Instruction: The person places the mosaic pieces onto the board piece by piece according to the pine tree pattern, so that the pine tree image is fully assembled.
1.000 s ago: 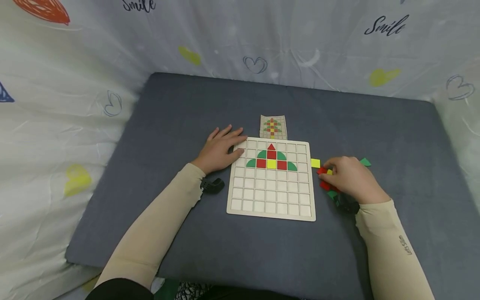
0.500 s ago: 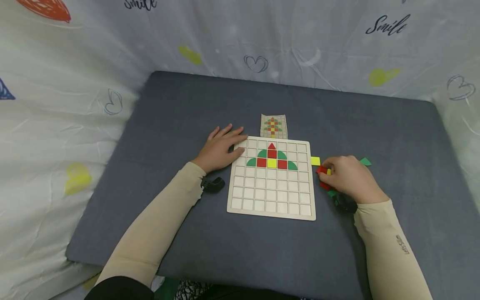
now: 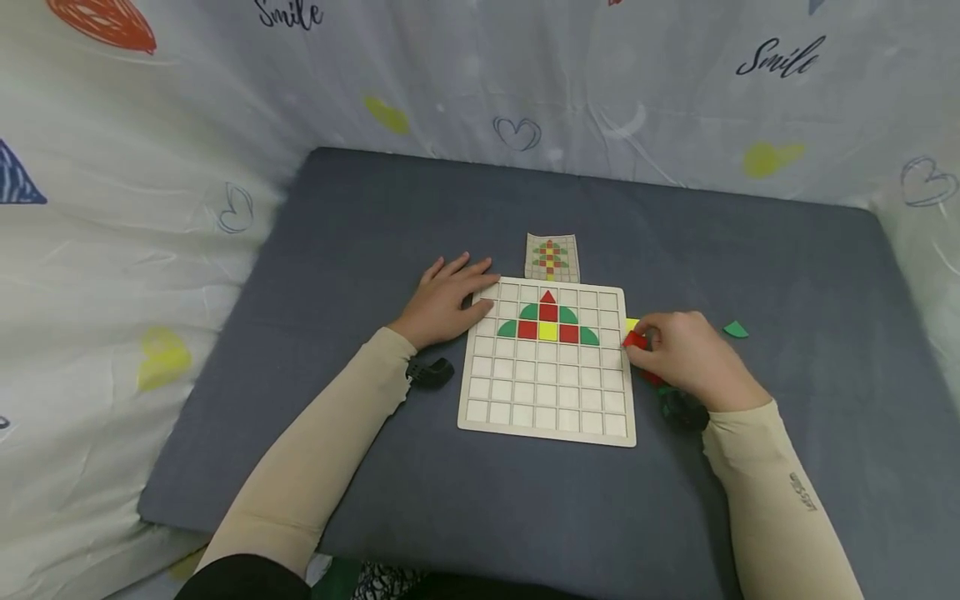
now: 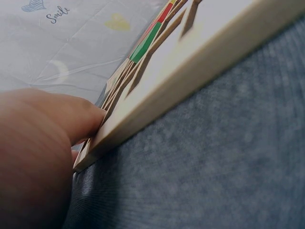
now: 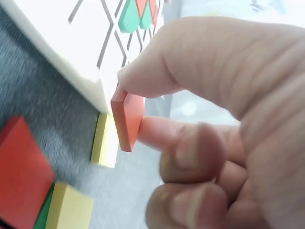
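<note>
A pale wooden grid board (image 3: 517, 412) lies on the grey table, with red, green and yellow tiles set in its upper middle rows. Spread over its upper left corner, my left hand (image 3: 442, 304) rests with the thumb on the board's edge; the left wrist view shows that thumb (image 4: 88, 114) on the rim. My right hand (image 3: 693, 357) is at the board's right edge, pinching a red square tile (image 5: 129, 119) between thumb and index finger. The tile is tilted on edge, and the other fingers are curled beneath it. Below the hand lies a yellow tile (image 5: 106, 140), close by the board.
A small card (image 3: 552, 250) printed with a tile pattern lies behind the board. One green quarter-round tile (image 3: 736, 330) sits apart on the right. Another red tile (image 5: 21, 179) and a yellow one (image 5: 71, 210) are under the right hand. A patterned white cloth surrounds the table.
My right hand has drawn a red tile from the loose pile leftward to the board's edge, now overlapping the yellow tile in the head view. The left hand has stayed put.
</note>
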The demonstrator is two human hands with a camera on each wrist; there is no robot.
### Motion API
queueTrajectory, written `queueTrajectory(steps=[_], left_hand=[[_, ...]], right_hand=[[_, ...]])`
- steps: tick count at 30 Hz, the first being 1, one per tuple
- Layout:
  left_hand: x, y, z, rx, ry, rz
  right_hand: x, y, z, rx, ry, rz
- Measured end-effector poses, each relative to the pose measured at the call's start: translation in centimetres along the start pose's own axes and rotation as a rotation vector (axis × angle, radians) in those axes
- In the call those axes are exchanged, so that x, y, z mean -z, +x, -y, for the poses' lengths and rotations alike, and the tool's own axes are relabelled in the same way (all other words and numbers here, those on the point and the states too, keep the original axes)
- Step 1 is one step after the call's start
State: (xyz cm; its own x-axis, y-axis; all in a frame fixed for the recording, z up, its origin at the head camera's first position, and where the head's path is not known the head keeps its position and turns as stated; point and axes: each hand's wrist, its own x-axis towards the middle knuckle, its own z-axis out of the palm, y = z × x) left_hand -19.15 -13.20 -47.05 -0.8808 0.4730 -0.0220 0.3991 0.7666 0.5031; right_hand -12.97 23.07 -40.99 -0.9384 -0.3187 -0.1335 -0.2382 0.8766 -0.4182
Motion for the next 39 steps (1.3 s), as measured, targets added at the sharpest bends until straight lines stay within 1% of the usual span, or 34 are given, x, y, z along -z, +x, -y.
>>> queueTrajectory(steps=[5,7,13,24,30,35,39], left_hand=[[0.0,0.0,-0.1,-0.005,0.001,-0.003],[0.0,0.0,-0.1,-0.007,0.001,-0.002],[-0.1,0.1,-0.2,-0.005,0.002,0.001],[-0.4,0.3,-0.1,-0.011,0.004,0.006],[-0.1,0.1,-0.1,-0.016,0.01,0.003],[0.2,-0.1,-0.3,-0.012,0.005,-0.007],[0.3,-0.1,-0.4,-0.005,0.002,-0.002]], right_hand=[[0.1,0.5,1.2,-0.043,0.029,0.061],[0.1,0.8,1.6,-0.041,0.034,0.074],[-0.1,1.6,2.9,0.014,0.023,0.061],[-0.5,2.7,5.1,0.073,0.039,0.086],[-1.5,3.0,6.2,0.142,0.039,0.088],[-2.2,3.1,6.8,0.172,0.047,0.069],[-2.6,3.1,7.3,0.208,0.035,0.092]])
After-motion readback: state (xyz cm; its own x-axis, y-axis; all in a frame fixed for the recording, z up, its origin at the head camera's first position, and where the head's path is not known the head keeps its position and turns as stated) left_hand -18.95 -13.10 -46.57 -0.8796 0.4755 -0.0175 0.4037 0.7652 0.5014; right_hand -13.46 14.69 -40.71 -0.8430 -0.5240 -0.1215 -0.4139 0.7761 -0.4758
